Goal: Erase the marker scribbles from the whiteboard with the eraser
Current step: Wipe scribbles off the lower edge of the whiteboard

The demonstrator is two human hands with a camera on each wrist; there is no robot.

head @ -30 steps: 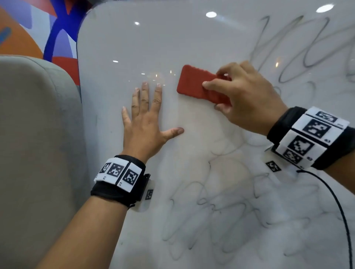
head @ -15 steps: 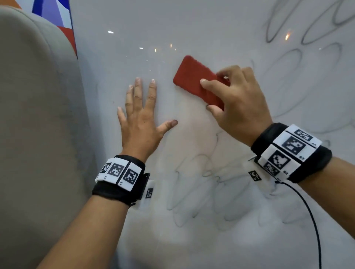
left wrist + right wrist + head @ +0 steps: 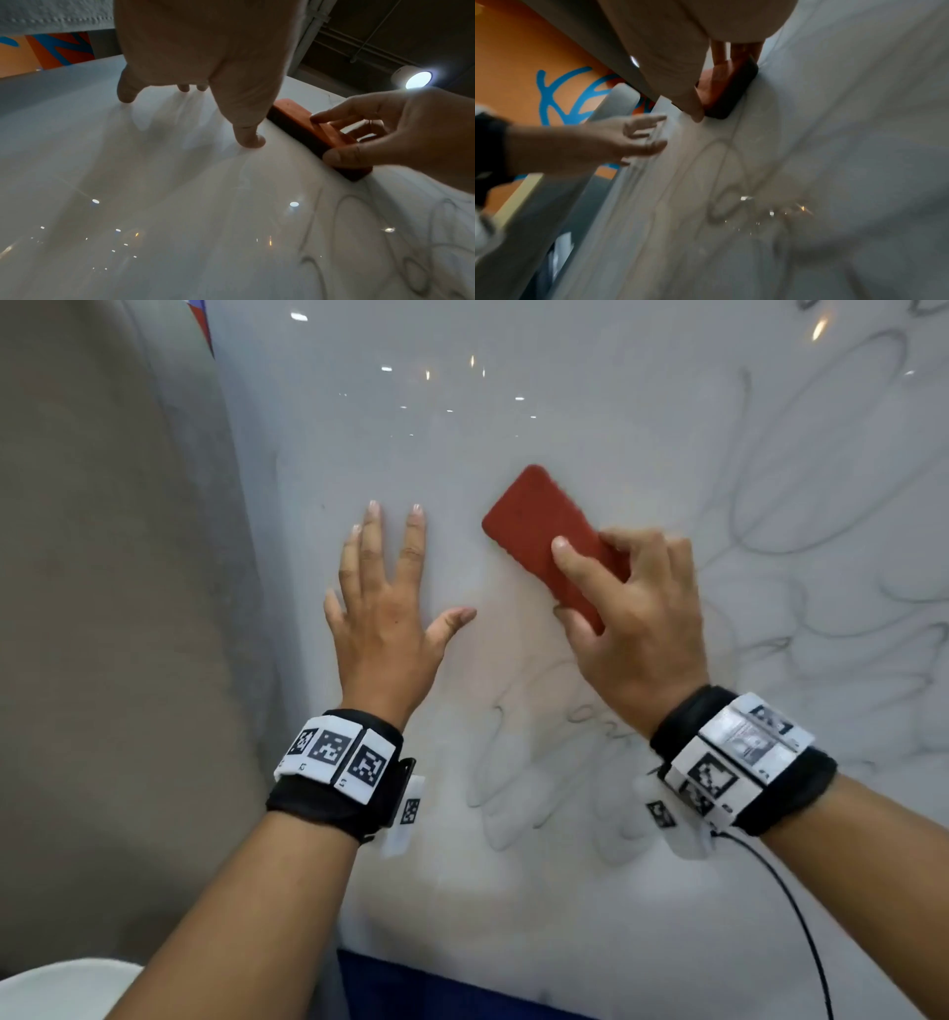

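Observation:
The whiteboard [image 3: 513, 891] fills most of the head view, glossy and white. Grey marker scribbles [image 3: 801, 495] loop over its right side, and fainter scribbles [image 3: 544, 788] lie below my hands. A red eraser [image 3: 534, 526] lies tilted on the board, and my right hand [image 3: 631, 613] grips its lower end with thumb and fingers. In the left wrist view the eraser [image 3: 295, 121] shows its dark underside against the board. My left hand [image 3: 385, 603] lies flat on the board left of the eraser, fingers spread and straight.
A grey upholstered chair back [image 3: 113, 608] stands along the board's left edge. A blue strip [image 3: 436, 988] shows below the board's lower edge. A black cable [image 3: 801, 916] trails from my right wristband. A ceiling lamp [image 3: 416, 79] glares in the left wrist view.
My right hand has drawn the eraser down the board and turned it more upright. The scribbles under its path have faded. My left hand stays flat in place.

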